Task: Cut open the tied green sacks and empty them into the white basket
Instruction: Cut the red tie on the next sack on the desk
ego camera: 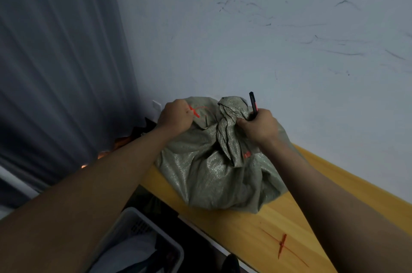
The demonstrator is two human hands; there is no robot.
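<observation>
Gripping the green sack [214, 174] on the wooden table [256, 228], the left hand [176, 116] clenches cloth at ten o'clock; the right hand [259, 125] grasps a knife [253, 102] at one.

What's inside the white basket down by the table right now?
The white basket holds pale, crumpled material with something dark beside it; blur hides what either is. The left arm covers its near corner, and the frame edge cuts off the rest.
</observation>
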